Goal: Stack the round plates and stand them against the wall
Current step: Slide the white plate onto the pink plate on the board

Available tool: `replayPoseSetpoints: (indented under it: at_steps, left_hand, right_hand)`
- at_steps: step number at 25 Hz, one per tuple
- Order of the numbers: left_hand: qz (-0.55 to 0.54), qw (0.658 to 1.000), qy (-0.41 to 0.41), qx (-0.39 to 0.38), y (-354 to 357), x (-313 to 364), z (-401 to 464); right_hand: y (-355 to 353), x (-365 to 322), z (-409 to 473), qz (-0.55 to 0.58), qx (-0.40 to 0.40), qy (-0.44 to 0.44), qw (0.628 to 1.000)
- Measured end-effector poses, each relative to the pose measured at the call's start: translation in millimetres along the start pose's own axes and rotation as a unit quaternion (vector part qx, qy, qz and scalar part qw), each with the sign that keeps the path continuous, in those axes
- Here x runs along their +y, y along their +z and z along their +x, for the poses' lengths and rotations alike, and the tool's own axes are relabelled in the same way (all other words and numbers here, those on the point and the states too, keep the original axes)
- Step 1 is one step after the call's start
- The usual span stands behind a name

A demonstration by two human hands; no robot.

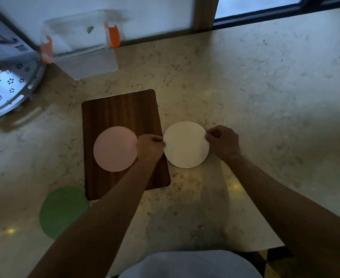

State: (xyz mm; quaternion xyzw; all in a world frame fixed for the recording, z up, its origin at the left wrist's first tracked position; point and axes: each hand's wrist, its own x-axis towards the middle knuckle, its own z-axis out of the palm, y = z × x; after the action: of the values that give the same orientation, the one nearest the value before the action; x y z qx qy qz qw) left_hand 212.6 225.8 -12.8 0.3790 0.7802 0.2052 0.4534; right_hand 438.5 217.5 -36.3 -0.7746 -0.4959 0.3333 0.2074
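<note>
Round plates, three in view, none yet stacked:

- White plate [186, 144]: centre of the frame, flat or nearly flat on the marble bench [265, 97], just right of the wooden board [121, 109]. Both hands are on it. The left hand [150, 148] is curled, fingers closed on the plate's left rim; the right hand [223, 142] is likewise curled, thumb and fingers pinched on the right rim. Whether the plate has left the surface cannot be told.
- Pink plate [115, 148]: lying flat on the wooden board, just left of the left hand, its right edge partly hidden behind that hand. Not held.
- Green plate [63, 212]: lower left of the frame, flat on the bench, well apart from the other two, partly covered by the left forearm. Not held.

Destination: the wall [155, 15] runs along the top of the frame, with a window [255, 5] at upper right. No plate stands against it.

Other items: clear container with orange clips [81, 43] at upper left, near the wall; perforated metal steamer tray [6, 85] at the left edge.

Progress, as judged: very early. The white plate is gripped, probably as the first piece of the stack. Left to do: gather all three plates into one pile, carry it to the wall, stand it on edge there
</note>
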Motion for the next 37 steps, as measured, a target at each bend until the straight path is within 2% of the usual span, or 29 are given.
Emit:
replayPoseSetpoints:
  at_steps: [3, 11, 16, 20, 27, 34, 37]
  left_hand:
    - [0.030, 1.000, -0.004, 0.008, 7, -1, 4]
    - [0.093, 0.991, 0.080, 0.048, 19, -4, -3]
    - [0.113, 0.990, 0.056, 0.063, 24, 1, 0]
    - [0.087, 0.995, 0.003, 0.046, 24, 6, 4]
    - [0.057, 0.997, -0.026, 0.033, 16, 10, 2]
    - [-0.063, 0.994, -0.088, -0.018, -19, -7, 3]
    - [-0.109, 0.988, -0.105, 0.006, -51, -20, 8]
  right_hand:
    - [6, 4, 6, -0.012, 0.014, -0.004, 1.000]
    - [19, 5, -1, -0.017, 0.064, -0.011, 0.998]
    - [17, 6, -6, -0.081, 0.069, 0.000, 0.994]
    - [20, -2, -9, -0.068, 0.059, 0.024, 0.996]
    - [11, -17, -9, -0.023, 0.017, 0.086, 0.996]
    - [11, -58, -29, -0.036, -0.009, 0.024, 0.999]
    - [29, -86, -36, -0.041, -0.013, -0.008, 0.999]
